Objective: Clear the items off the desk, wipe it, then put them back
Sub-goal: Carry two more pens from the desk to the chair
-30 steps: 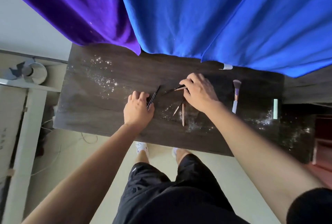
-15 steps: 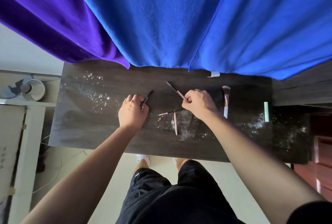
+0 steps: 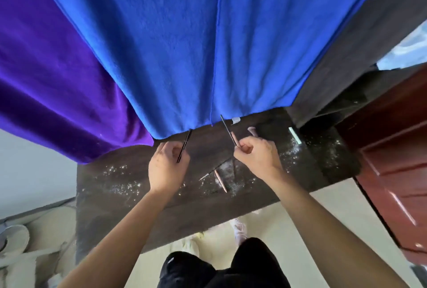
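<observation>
Counter: the dark wood counter (image 3: 120, 195) runs across the lower middle of the view, its top speckled with white powder (image 3: 120, 186).
Items on it: a pink pencil (image 3: 221, 181) and a thin pale stick (image 3: 204, 176) lie just below the right hand; a makeup brush (image 3: 252, 130) lies beyond that hand, with a pale green bar (image 3: 295, 135) farther right and a small white roll (image 3: 235, 121) at the cloth's edge.
Left hand: the left hand (image 3: 166, 167) is raised above the counter, its grip closed on a black pencil (image 3: 184, 146) that points up and away.
Right hand: the right hand (image 3: 256, 155) has its grip clamped on a dark thin brush (image 3: 227, 129) and, apparently, a pinkish stick beside it.
Backdrop: a blue cloth (image 3: 184, 45) and a purple cloth (image 3: 53, 84) hang over the counter's far edge.
Right side: a red-brown door (image 3: 397, 160).
</observation>
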`<state>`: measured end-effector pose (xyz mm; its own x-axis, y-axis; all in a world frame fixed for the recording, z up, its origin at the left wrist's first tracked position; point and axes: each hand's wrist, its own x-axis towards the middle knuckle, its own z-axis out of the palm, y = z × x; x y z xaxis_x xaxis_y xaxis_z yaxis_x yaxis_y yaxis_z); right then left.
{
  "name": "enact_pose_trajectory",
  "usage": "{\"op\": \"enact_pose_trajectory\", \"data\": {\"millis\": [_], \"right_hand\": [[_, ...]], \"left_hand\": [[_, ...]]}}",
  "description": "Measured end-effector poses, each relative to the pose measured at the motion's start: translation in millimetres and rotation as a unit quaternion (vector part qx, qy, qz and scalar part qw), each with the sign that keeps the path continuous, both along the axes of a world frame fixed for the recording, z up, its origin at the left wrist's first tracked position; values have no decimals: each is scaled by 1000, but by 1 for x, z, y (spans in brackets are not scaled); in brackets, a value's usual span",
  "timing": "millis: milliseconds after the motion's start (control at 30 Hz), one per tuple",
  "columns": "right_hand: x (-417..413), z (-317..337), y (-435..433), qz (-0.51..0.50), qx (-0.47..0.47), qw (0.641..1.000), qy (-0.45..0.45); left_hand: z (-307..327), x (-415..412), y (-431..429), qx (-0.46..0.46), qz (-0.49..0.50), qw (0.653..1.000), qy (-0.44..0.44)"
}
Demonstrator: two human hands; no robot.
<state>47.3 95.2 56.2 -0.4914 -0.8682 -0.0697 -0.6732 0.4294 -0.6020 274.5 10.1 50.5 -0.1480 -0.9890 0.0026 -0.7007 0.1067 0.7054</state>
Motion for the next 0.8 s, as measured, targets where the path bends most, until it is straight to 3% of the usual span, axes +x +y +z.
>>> {"op": "enact_pose_trajectory", "data": {"millis": [300,633,800], "right_hand": [[-10,48,207,-265,-53,963,-16],[-3,72,511,-521,-202,829,2],[17,68,692,-608,-200,768,9]], "left_hand": [[49,-99,97,14,-240,965,104],[98,-202,364,56,-478,864,147],[102,-235,553,58,-560,814,144]]}}
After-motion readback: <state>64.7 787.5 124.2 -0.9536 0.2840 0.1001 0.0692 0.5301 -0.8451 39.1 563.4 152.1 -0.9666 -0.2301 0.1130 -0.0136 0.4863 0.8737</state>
